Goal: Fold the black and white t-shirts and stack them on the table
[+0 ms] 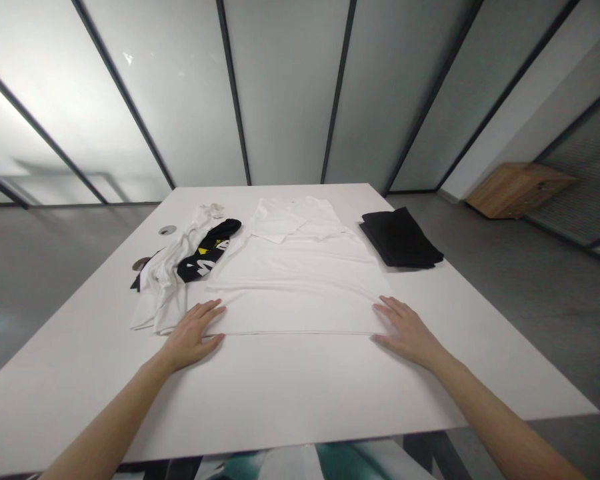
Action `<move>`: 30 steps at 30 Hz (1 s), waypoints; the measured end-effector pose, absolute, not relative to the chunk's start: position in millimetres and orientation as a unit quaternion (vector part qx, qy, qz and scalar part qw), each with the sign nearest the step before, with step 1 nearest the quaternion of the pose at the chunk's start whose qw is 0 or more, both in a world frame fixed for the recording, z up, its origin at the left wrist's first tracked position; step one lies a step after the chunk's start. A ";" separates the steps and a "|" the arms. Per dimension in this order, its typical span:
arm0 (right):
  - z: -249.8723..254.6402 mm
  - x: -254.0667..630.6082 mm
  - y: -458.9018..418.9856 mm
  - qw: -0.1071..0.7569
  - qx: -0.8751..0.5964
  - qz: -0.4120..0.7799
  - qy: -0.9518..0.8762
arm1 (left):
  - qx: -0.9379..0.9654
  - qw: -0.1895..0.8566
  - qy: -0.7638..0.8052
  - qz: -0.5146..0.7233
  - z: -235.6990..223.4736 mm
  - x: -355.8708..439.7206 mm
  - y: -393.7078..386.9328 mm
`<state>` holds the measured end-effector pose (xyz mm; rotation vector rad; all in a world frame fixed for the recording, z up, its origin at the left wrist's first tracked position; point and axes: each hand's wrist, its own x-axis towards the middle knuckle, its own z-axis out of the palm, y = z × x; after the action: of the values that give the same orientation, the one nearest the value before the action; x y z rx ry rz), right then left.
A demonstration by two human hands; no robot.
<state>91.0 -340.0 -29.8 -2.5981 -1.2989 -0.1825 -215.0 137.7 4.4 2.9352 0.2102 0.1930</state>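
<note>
Left hand [193, 333], right hand [407, 333] spread at near corners of white T-shirt [300, 267], likely keeping hem [300, 332] flat; folded black cloth [401, 239] aside, right.

This looks like an office or meeting room: frosted glass panels [287, 93] between dark bars [233, 93] form the far wall, 1 wooden cabinet [517, 187] stands on the plain grey floor [540, 307], and 1 large white table [300, 393] faces the glass.

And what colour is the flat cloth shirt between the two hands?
The flat cloth shirt is white; the head view shows it best.
</note>
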 end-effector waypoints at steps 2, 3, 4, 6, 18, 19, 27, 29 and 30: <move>-31.8 90.3 -347.5 0.138 -0.880 -0.073 -0.449 | 0.986 0.115 0.084 0.084 4.2 -216.8 135.5; -32.6 90.8 -349.8 0.154 -0.873 -0.082 -0.455 | 0.983 0.123 0.092 0.095 3.8 -216.9 134.6; -33.2 91.9 -350.8 0.170 -0.867 -0.090 -0.460 | 0.981 0.130 0.101 0.105 3.3 -216.4 133.9; -33.0 94.9 -348.6 0.195 -0.858 -0.102 -0.464 | 0.976 0.139 0.116 0.120 2.3 -213.8 133.7; -34.1 115.6 -353.0 0.223 -0.891 -0.140 -0.371 | 0.968 0.128 0.154 0.151 -0.5 -210.6 143.1; -33.3 115.1 -354.7 0.232 -0.891 -0.139 -0.365 | 0.967 0.134 0.156 0.154 0.5 -210.7 142.1; 3.2 92.0 -359.0 0.424 -0.865 -0.052 -0.262 | 0.922 0.316 0.193 0.115 30.6 -218.1 137.3; 18.6 87.4 -363.2 0.450 -0.863 -0.036 -0.228 | 0.899 0.360 0.218 0.121 44.1 -221.9 137.4; 26.8 86.0 -365.2 0.462 -0.859 -0.027 -0.218 | 0.885 0.386 0.227 0.127 51.1 -223.4 137.6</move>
<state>86.0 -365.2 26.8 -2.1140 -0.5360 -0.0675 -223.4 137.6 51.1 2.2535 0.5788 0.3222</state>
